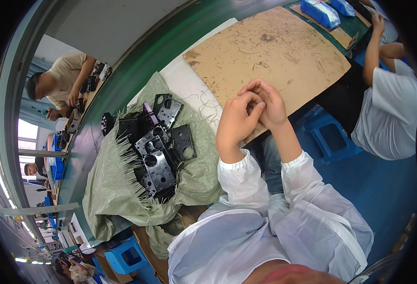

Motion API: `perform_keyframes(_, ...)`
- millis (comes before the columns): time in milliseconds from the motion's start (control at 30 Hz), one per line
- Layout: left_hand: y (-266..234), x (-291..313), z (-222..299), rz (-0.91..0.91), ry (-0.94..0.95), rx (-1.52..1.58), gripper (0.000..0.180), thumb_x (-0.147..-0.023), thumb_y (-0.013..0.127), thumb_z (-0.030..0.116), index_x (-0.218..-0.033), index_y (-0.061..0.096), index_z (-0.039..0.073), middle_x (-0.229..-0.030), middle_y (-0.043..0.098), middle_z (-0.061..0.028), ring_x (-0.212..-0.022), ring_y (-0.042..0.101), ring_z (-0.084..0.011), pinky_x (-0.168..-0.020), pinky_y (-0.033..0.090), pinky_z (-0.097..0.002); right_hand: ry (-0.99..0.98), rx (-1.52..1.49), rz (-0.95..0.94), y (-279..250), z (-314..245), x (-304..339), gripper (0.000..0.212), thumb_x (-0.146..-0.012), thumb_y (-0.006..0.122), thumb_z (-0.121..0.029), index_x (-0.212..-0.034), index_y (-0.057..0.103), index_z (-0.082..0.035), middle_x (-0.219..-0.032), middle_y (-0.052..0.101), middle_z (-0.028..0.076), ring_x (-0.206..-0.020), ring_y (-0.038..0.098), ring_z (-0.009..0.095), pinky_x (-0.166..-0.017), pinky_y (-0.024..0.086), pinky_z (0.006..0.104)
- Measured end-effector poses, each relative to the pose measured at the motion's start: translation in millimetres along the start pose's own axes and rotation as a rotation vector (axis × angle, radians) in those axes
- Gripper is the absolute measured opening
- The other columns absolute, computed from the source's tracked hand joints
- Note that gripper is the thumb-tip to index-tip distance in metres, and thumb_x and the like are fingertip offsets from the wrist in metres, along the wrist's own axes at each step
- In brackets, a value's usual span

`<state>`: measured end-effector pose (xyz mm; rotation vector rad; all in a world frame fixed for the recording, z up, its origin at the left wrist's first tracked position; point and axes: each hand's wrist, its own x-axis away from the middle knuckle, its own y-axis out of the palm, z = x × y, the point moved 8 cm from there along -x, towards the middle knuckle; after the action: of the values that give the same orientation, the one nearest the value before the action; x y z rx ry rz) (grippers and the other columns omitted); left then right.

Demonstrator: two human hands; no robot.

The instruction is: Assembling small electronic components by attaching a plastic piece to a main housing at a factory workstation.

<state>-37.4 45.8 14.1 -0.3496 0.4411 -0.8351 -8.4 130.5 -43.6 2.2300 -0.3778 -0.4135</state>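
left hand (239, 120) and right hand (273, 106) press together, fingers curled, any pinch between them impossible to tell, over brown cardboard (274, 54) beside a green woven sack (109, 189) whose loosely heaped black plates (159, 166) could slide out if it is tugged askew.

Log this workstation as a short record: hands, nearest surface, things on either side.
Left hand: fingers curled, touching the right hand
Right hand: bent against the left; anything between them is hidden
Nearest surface: brown cardboard sheet, dark-stained
Left side: open green woven sack holding black parts
Right side: blue stool
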Motion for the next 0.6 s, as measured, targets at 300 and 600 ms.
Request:
perform_keyframes(300,-3,-1,2,0.032,0.055,0.023,0.012,-0.086,0.064,0.009,-0.089,0.066,-0.003,-0.071,0.067,-0.0124,-0.061,0.063,-0.0165,-0.059,0.049,-0.0285,-0.011,0.020,-0.022,3,-2,-2,0.038,-0.101,0.036,-0.032,-0.104,0.056,0.001,-0.099,0.063,0.019,-0.094,0.062,0.024,-0.087,0.051,0.0368)
perform_keyframes(600,-6,-1,-8,0.119,0.080,0.073,0.013,-0.093,0.057,0.007,-0.094,0.065,-0.003,-0.068,0.065,-0.0072,-0.060,0.062,-0.0121,-0.054,0.048,-0.0259,-0.034,-0.166,-0.125,8,-4,1,0.060,-0.100,0.022,-0.051,-0.113,0.055,-0.002,-0.121,0.059,0.025,-0.112,0.058,0.033,-0.097,0.046,0.0442)
